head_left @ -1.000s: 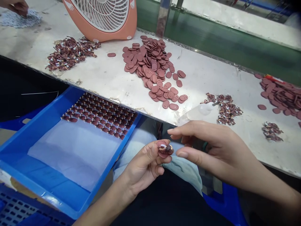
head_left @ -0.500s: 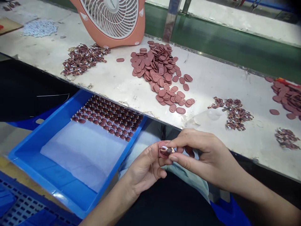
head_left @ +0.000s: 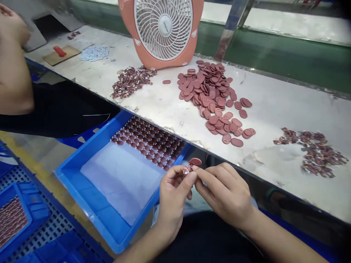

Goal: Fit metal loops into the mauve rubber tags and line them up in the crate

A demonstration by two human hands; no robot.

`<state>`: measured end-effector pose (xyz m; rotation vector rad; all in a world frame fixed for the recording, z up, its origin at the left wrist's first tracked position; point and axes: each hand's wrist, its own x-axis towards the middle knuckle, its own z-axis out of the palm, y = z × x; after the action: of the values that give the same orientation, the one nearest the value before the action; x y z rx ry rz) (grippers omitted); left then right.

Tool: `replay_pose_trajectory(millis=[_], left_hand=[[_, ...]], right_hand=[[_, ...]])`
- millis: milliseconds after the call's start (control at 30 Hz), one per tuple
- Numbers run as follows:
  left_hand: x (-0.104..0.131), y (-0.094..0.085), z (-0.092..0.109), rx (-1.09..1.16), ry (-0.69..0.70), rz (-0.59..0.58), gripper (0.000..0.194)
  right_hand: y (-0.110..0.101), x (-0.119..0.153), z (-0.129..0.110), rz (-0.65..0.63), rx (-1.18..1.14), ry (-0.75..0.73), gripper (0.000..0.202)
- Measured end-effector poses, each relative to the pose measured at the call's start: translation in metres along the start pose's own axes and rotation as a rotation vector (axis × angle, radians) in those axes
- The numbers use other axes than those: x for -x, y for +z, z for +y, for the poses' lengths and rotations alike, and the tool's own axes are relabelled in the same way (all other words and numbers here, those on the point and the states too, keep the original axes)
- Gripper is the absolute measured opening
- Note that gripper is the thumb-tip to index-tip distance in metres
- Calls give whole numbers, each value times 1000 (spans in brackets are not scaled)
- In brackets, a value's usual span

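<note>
Oval tag [head_left: 195, 162], reddish-brown, pinched at lap height between both hands, just off the tray's near corner. Left hand [head_left: 175, 190]: thumb and forefinger closed on its lower edge, where a small pale clip shows. Right hand [head_left: 226, 191]: fingertips closed on the same spot, other fingers curled. Blue tray [head_left: 90, 153] to the left, rows of finished pieces [head_left: 148, 140] at its far end. Bench [head_left: 274, 106] beyond: tag pile [head_left: 214, 95], clip heaps [head_left: 130, 81], fan [head_left: 163, 31]. Another person's arm [head_left: 12, 73] at far left. Risk, as judged: grip is fingertip-only on a small part; a slip would likely drop tag or clip into the lap or between tray and bench.
</note>
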<state>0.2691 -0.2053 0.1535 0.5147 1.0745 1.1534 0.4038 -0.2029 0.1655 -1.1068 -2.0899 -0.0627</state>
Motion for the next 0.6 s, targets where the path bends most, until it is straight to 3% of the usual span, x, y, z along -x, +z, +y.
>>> replay_pose_trajectory(millis=[100, 167, 233, 367, 433, 500, 600], left_hand=[[-8, -15, 2, -144, 35, 136, 30], [-22, -38, 5, -272, 91, 265, 34], [-45, -73, 10, -356, 153, 383, 33], [-103, -162, 25, -612, 244, 641, 26], [-130, -200, 34, -767, 233, 691, 24], [-150, -228, 41, -906, 191, 709, 30], [-171, -251, 48, -1076, 120, 713, 34]], right_hand=[[3, -5, -5, -12, -11, -39, 27], [-1, -3, -8, -21, -27, -84, 28], [-8, 2, -7, -33, -47, -99, 24], [-23, 22, 4, -62, -15, -75, 20], [-29, 32, 11, -64, 22, -72, 19], [-34, 42, 18, -55, 32, -51, 19], [-38, 54, 24, -61, 44, -8, 25]])
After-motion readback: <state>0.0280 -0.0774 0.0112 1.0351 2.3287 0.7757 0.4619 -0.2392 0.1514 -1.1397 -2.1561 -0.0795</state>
